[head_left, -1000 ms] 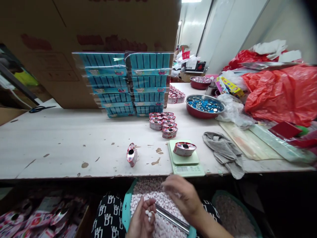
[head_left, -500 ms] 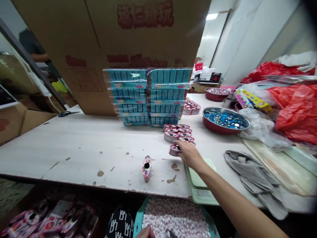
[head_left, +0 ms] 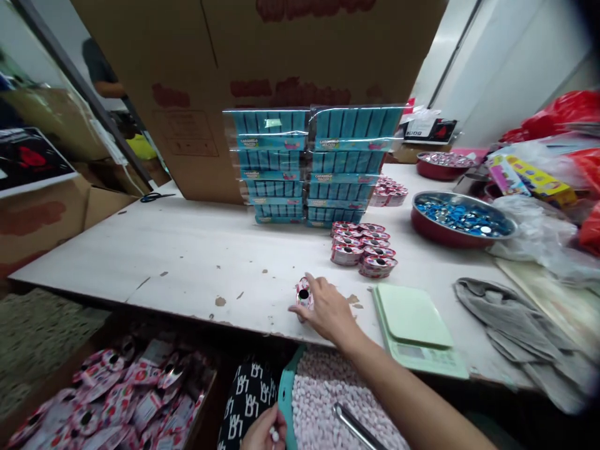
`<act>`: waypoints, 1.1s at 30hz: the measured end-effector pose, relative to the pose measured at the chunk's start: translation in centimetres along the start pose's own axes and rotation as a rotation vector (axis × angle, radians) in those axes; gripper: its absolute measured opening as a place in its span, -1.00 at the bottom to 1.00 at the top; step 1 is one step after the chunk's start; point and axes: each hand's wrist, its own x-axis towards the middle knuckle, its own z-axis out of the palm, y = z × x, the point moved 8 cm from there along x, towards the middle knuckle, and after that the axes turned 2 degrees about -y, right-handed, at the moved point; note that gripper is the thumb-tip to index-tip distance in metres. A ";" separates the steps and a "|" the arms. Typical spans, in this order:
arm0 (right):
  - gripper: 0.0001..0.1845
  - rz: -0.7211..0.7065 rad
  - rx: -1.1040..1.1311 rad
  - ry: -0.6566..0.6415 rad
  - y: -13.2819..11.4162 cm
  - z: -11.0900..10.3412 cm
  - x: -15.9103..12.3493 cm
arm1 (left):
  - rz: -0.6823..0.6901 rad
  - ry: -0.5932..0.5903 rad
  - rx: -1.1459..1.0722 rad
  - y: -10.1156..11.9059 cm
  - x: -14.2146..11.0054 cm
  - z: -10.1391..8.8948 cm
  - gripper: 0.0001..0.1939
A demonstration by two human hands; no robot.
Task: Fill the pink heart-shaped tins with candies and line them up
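My right hand (head_left: 325,306) has its thumb and fingers closed around a small oval candy container (head_left: 304,297), pink and white with a dark round hole on top, standing near the table's front edge. Low in the view, my left hand (head_left: 263,430) pinches a few small white candies (head_left: 274,432) beside the rim of a teal basin (head_left: 287,400). Pale pink-white candies (head_left: 323,394) fill this basin, and a metal scoop (head_left: 356,427) lies on them. Behind my right hand, several similar oval containers (head_left: 347,254) stand grouped in two columns.
A pale green scale (head_left: 412,315) and a grey cloth (head_left: 497,331) lie to the right. Behind them stands a red bowl of blue caps (head_left: 462,219). Blue packs (head_left: 276,162) lean on a large carton (head_left: 197,125). A box of pink containers (head_left: 117,400) sits lower left.
My right hand has left the grouped containers and moved left onto the lone container. The left hand shows more fully, with candies in its fingers. The whole view has shifted.
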 end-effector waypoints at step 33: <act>-0.36 -0.065 0.770 -0.293 2.2 3.5 -24.3 | 0.470 -0.463 0.793 -0.1 -4.4 9.5 -0.43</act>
